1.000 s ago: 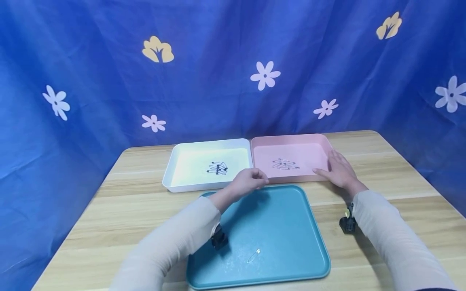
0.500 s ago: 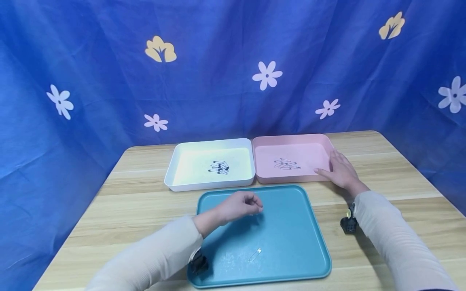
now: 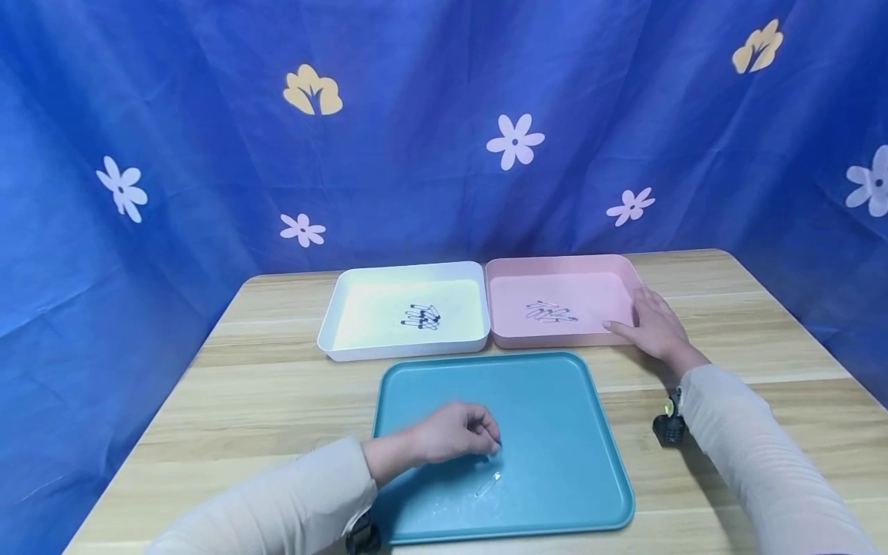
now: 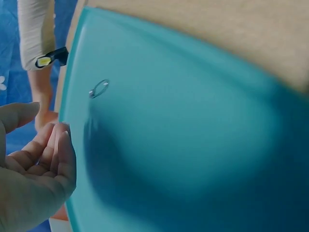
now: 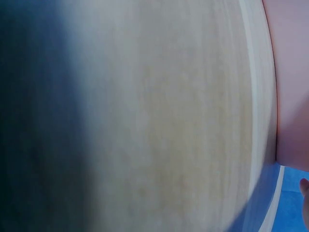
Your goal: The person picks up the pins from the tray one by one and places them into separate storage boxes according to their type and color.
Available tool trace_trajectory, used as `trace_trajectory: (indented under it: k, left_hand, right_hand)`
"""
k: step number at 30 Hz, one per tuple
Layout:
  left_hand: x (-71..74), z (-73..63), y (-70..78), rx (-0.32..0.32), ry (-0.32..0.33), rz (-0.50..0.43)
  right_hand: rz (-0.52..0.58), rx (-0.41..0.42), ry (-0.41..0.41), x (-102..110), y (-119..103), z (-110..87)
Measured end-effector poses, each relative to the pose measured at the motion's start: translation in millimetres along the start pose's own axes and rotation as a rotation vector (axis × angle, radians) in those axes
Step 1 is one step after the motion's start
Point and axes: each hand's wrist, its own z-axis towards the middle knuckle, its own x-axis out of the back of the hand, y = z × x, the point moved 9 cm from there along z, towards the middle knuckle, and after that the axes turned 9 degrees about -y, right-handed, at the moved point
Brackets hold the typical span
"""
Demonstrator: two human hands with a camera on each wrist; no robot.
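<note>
A single silver safety pin [image 3: 488,484] lies on the teal tray [image 3: 555,432]. Just behind it my left hand [image 3: 454,432] hovers, its fingers loosely bent. In the left wrist view the thumb of my left hand [image 4: 36,164] stands apart from the fingers, with nothing between them; the safety pin [image 4: 99,89] lies beyond the fingertips. My right hand [image 3: 655,324] rests on the front right corner of the pink tray [image 3: 537,341], thumb at the front rim and fingers fairly straight along the right side.
Left of the pink tray stands a white tray [image 3: 402,352] with several black-marked safety pins [image 3: 421,317]. Several silver safety pins [image 3: 549,311] lie in the pink tray. Both trays stand behind the teal one on a wooden table [image 3: 264,401], with a blue flowered curtain [image 3: 416,154] behind.
My left hand has come back from the front edge of the white and pink trays, down over the teal tray close to the lone safety pin. The right hand has stayed on the pink tray.
</note>
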Motion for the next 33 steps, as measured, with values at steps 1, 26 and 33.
trace_trajectory:
  k: [1,26,33]
  left_hand:
    - [-1.7,-0.7,-1.7,0.007,-0.004,0.0]
    - [-22.3,-11.0,-4.1,-0.033,0.054,0.39]
    - [-23.4,-14.1,1.2,-0.056,0.069,0.469]
  right_hand:
    - [-0.001,0.001,0.0,0.1,0.0,-0.2]
    - [0.024,-0.002,0.004,-2.4,1.1,0.3]
    - [0.037,0.009,0.017,-0.7,2.5,0.4]
